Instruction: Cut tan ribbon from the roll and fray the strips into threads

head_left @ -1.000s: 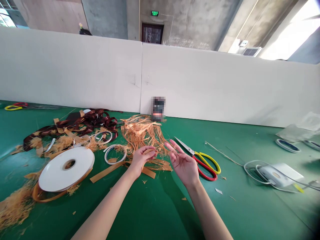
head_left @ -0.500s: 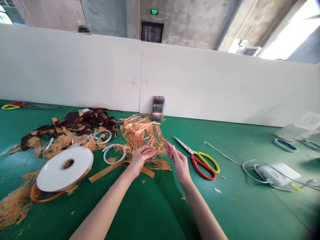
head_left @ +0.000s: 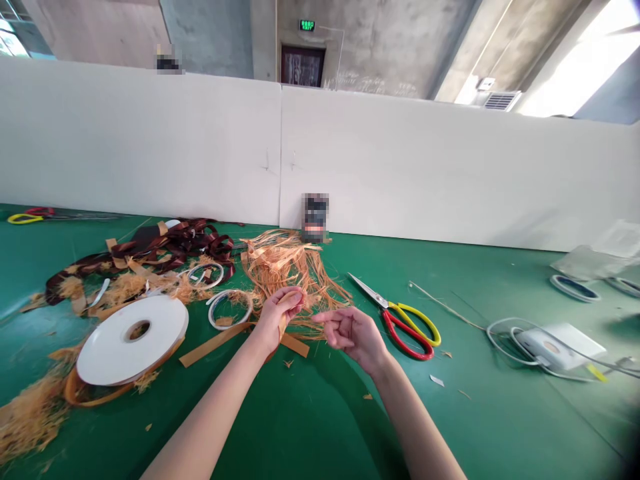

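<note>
My left hand (head_left: 280, 317) pinches a tan ribbon (head_left: 294, 345), whose frayed end pokes out past the fingertips. The rest of that strip hangs below the hand toward the table. Just right of it, my right hand (head_left: 353, 333) has its index finger stretched toward the frayed end and the other fingers loosely bent. I see nothing in the right hand; whether its fingertip touches the threads is hard to tell. Behind both hands lies a heap of frayed tan ribbon strips (head_left: 280, 260). Scissors (head_left: 410, 323) with red and yellow handles rest to the right of my right hand.
A white ribbon spool (head_left: 105, 347) lies at left, near loose fibres (head_left: 30, 420) and dark brown ribbon (head_left: 185, 240). Tape rolls (head_left: 213, 320) sit beside it. A white charger with cables (head_left: 565, 343) is at right. A white partition (head_left: 425, 160) borders the green table.
My right hand has drawn slightly down, its pinch loosened into a pointing shape. My left hand has shifted a little left, still gripping the ribbon.
</note>
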Demonstrator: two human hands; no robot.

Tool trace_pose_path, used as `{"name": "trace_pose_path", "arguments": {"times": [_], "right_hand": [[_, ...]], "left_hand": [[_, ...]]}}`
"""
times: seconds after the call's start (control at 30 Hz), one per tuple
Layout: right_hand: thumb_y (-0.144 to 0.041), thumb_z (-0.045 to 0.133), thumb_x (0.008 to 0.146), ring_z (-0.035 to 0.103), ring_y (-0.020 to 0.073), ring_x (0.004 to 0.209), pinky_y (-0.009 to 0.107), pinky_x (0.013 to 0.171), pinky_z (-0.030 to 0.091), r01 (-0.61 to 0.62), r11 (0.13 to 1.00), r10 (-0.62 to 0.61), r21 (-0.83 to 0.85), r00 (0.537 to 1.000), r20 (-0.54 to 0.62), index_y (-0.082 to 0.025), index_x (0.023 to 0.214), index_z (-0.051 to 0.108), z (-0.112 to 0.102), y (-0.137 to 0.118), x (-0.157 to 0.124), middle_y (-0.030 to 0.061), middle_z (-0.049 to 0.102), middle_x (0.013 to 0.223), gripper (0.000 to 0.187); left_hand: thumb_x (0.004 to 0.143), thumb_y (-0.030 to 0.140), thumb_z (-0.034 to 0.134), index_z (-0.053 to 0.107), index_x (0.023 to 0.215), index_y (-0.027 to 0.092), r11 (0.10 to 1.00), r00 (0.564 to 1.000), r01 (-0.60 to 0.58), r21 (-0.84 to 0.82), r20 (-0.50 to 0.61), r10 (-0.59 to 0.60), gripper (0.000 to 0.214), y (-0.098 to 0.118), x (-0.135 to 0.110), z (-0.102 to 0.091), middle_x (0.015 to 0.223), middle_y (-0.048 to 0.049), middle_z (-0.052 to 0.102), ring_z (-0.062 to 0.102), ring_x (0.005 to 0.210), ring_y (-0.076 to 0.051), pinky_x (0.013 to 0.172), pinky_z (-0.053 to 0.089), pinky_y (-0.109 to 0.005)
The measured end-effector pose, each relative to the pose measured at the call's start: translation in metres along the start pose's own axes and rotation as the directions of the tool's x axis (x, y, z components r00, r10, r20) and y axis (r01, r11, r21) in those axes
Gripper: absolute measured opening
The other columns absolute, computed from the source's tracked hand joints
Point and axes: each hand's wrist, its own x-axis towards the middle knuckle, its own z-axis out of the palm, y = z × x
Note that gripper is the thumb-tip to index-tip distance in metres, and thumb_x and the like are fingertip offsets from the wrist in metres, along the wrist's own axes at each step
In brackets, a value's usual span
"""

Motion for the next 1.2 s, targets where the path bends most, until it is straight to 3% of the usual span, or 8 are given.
{"name": "trace_pose_path", "arguments": {"times": [0.17,0.27,0.37,0.5,0.7,0.87,1.0,1.2], "right_hand": [[-0.013,0.047,0.070,0.067,0.0130,0.082,0.025,0.079,0.051,0.271,0.959,-0.269,0.079,0.963,-0.029,-0.020,0.111,0.069,0.003,-0.006,-0.005,0.0052,0.074,0.101,0.047],[-0.008,0.055,0.064,0.043,0.0181,0.132,0.036,0.110,0.032,0.453,0.885,-0.464,-0.105,0.876,-0.131,-0.030,0.119,0.063,0.001,-0.003,0.000,-0.0017,0.052,0.140,0.060],[-0.012,0.070,0.062,0.028,0.0249,0.140,0.044,0.115,0.022,0.407,0.745,-0.562,-0.529,0.809,-0.169,-0.028,0.118,0.064,-0.006,0.006,0.006,0.0017,0.036,0.151,0.059],[-0.032,0.074,0.068,0.040,0.0339,0.133,0.049,0.112,0.024,0.194,0.493,-0.653,-0.848,0.727,-0.213,-0.020,0.071,0.070,-0.011,0.013,0.010,0.0103,0.042,0.146,0.013],[-0.045,0.055,0.087,0.050,0.0251,0.126,0.041,0.107,0.038,0.404,0.875,-0.476,-0.265,0.814,-0.332,-0.021,0.047,0.051,-0.002,0.002,0.005,0.0074,0.068,0.117,0.047],[-0.039,0.036,0.097,0.068,0.0100,0.076,0.020,0.072,0.056,0.369,0.898,-0.313,0.238,0.918,-0.244,-0.018,0.048,0.053,-0.003,-0.013,-0.003,0.0133,0.070,0.110,0.057],[-0.048,0.022,0.098,0.032,0.0008,0.030,0.015,0.030,0.030,0.187,0.967,-0.160,0.172,0.974,-0.161,-0.012,0.081,0.068,-0.005,-0.013,-0.002,0.0173,0.074,0.093,0.061],[-0.060,0.021,0.094,0.026,0.0036,0.024,0.017,0.029,0.020,-0.132,0.991,0.133,-0.017,0.979,0.157,0.000,0.086,0.072,-0.002,-0.009,-0.007,0.0038,0.052,0.036,0.079]], "left_hand": [[0.055,0.021,0.086,0.070,0.079,0.016,0.999,0.998,0.041,0.018,0.038,-0.041,0.029,0.000,-0.002,0.002,0.075,-0.0011,0.073,0.066,0.071,-0.010,0.069,0.050,-0.019],[0.055,0.019,0.086,0.070,0.079,0.014,0.996,0.993,0.075,0.051,0.082,-0.079,0.029,0.000,-0.005,0.004,0.076,-0.0034,0.073,0.067,0.069,-0.011,0.066,0.050,-0.019],[0.056,0.019,0.085,0.070,0.077,0.015,0.994,0.990,0.087,0.065,0.109,-0.094,0.027,0.000,-0.007,0.003,0.072,-0.0014,0.072,0.067,0.068,-0.011,0.064,0.050,-0.019],[0.057,0.020,0.085,0.070,0.078,0.014,0.994,0.988,0.087,0.073,0.123,-0.096,0.026,0.000,-0.006,0.002,0.070,-0.0009,0.071,0.066,0.068,-0.011,0.062,0.049,-0.018],[0.058,0.018,0.084,0.070,0.079,0.014,0.997,0.993,0.066,0.050,0.097,-0.070,0.026,0.001,-0.006,0.003,0.068,-0.0007,0.071,0.066,0.066,-0.010,0.062,0.049,-0.017],[0.057,0.018,0.085,0.070,0.079,0.014,0.999,0.996,0.039,-0.007,0.074,-0.039,0.027,0.004,-0.005,0.003,0.069,-0.0001,0.071,0.064,0.065,-0.008,0.063,0.049,-0.015],[0.055,0.020,0.085,0.070,0.077,0.014,0.998,0.998,0.033,-0.051,0.056,-0.031,0.027,0.005,-0.004,0.002,0.071,-0.0003,0.071,0.063,0.063,-0.007,0.061,0.049,-0.015],[0.054,0.021,0.086,0.070,0.077,0.016,0.998,0.999,0.030,-0.062,0.033,-0.028,0.028,0.005,-0.003,0.001,0.072,0.0014,0.072,0.064,0.066,-0.006,0.064,0.049,-0.014]]}}
